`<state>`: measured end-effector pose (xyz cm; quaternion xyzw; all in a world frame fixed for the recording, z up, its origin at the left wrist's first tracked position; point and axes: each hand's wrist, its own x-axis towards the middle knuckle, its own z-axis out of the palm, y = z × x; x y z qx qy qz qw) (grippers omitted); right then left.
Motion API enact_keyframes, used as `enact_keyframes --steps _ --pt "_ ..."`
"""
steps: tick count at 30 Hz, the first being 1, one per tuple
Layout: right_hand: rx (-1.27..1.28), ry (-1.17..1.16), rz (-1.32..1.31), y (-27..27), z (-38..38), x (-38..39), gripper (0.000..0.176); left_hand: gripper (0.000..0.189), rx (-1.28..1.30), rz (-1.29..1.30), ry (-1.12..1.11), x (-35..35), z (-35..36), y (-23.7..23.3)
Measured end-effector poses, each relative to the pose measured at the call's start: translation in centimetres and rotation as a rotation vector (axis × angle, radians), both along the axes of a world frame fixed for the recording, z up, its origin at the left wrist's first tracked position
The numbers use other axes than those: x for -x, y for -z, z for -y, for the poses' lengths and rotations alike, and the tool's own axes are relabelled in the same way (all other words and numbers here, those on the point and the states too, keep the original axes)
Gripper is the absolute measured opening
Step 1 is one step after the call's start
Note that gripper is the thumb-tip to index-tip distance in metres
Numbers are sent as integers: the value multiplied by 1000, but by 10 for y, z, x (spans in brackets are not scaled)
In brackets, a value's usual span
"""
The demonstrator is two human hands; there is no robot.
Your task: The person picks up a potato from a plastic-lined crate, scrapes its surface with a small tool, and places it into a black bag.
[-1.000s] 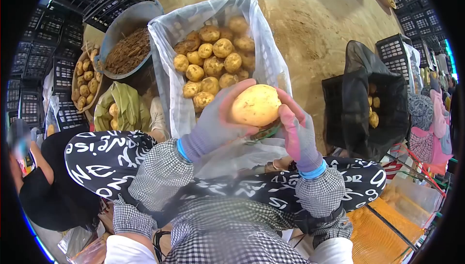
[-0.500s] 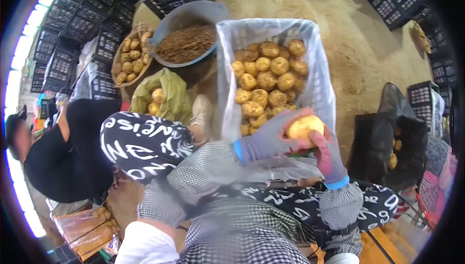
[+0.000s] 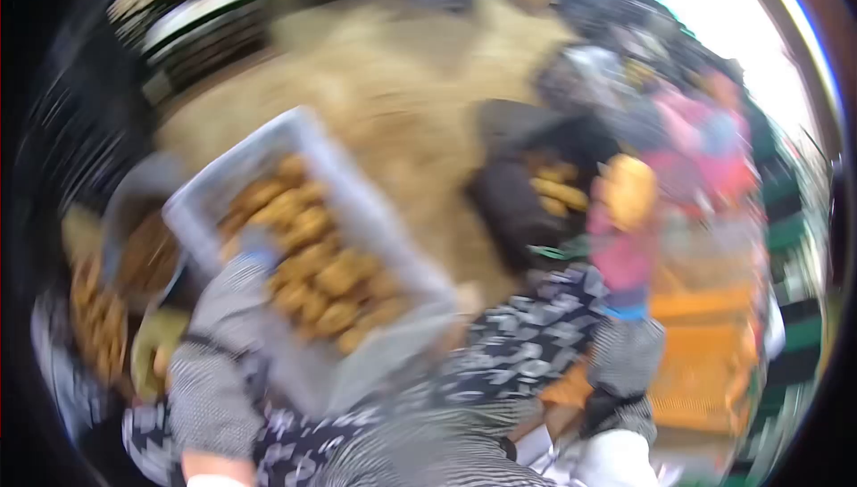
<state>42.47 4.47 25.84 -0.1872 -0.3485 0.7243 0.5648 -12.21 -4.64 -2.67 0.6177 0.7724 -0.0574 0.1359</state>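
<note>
My gloved right hand [image 3: 619, 257] is raised at the right with its fingers closed round a large yellow potato [image 3: 629, 191]. It overlaps the edge of a black bag [image 3: 504, 197] with several potatoes [image 3: 558, 188] in it. My gloved left hand [image 3: 253, 244] reaches over the left side of a crate lined with whitish plastic [image 3: 384, 215], right at the potatoes [image 3: 312, 237] inside. Motion blur smears its fingers, so I cannot tell whether they grip one.
Left of the crate stand a tub of brown matter [image 3: 147, 259], a basket of potatoes [image 3: 98, 317] and an olive sack [image 3: 147, 362]. Dark crates [image 3: 210, 36] line the back. Orange containers [image 3: 701, 366] and pink cloth [image 3: 696, 143] are at the right.
The view has swung right. My right hand has carried the potato away from the crate towards the black bag. My left hand has let go of that potato and moved over the crate's potatoes.
</note>
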Motion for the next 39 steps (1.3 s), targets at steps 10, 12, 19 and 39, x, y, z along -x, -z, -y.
enact_keyframes --steps 10,12,19,39 --pt "-525 1153 408 -195 -39 -209 54 75 127 37 -495 47 -34 78" --pt "-551 1190 624 -208 -43 -230 54 69 128 -35 -458 53 -33 102" --pt "-903 696 1122 -77 -68 -106 58 64 9 -1 -459 9 -2 10" --pt "-222 254 859 37 -10 137 39 32 227 -203 262 -5 27 11"
